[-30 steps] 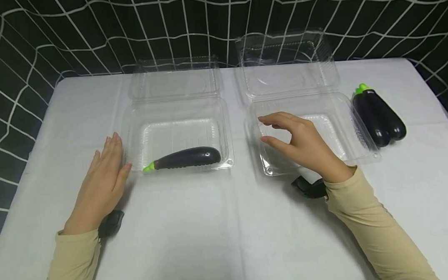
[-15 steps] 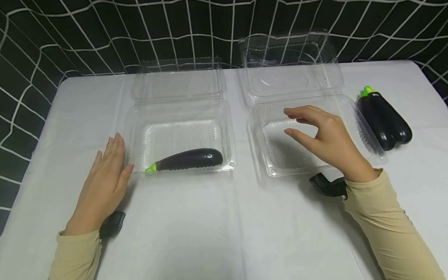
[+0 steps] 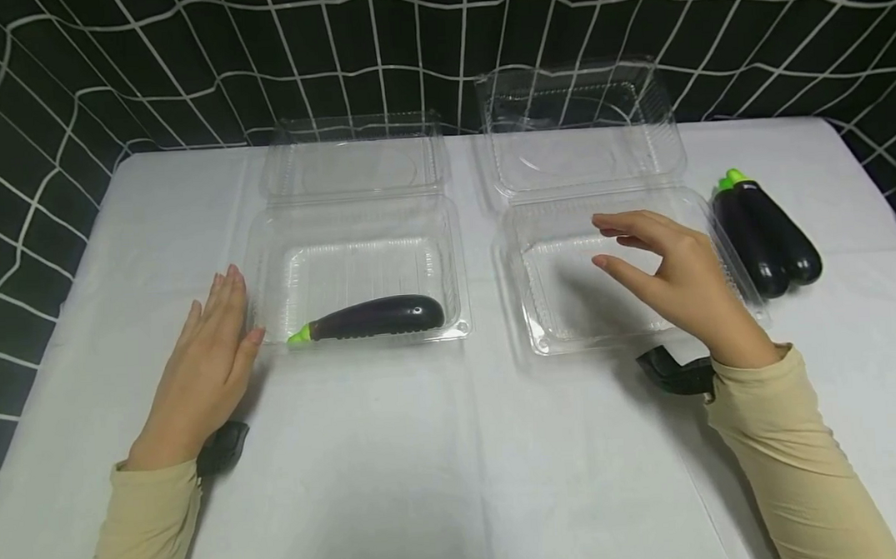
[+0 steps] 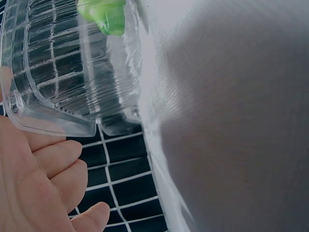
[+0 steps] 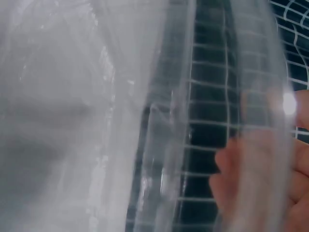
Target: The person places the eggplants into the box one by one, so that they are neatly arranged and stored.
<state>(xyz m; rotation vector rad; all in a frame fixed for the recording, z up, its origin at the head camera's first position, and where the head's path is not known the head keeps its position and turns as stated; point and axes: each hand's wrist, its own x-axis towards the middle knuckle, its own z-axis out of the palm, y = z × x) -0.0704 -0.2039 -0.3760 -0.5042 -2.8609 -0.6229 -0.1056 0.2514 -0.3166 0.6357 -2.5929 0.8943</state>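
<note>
Two clear plastic clamshell boxes lie with lids raised. In the left box [image 3: 266,229] lies an eggplant [image 3: 382,316] along the front side, green stem to the left; that stem [image 4: 113,17] also shows in the left wrist view. My left hand [image 3: 200,369] rests beside this box's left side, fingers straight and together, fingertips right at the rim. Over the right box [image 3: 519,276] hovers my right hand [image 3: 676,278], thumb and fingers apart with nothing between them. Just right of that box, two eggplants [image 3: 769,236] lie side by side on the table.
The boxes' lids, left lid [image 3: 353,167] and right lid [image 3: 578,161], lean back at the table's far edge. Behind them hangs a white net [image 3: 379,70] against a dark background. A white cloth [image 3: 395,448] covers the table. Black camera mounts [image 3: 673,374] sit under both wrists.
My right hand has moved to the right across the right box, from its left part toward its right side, and stays empty. My left hand and the eggplants have kept their places.
</note>
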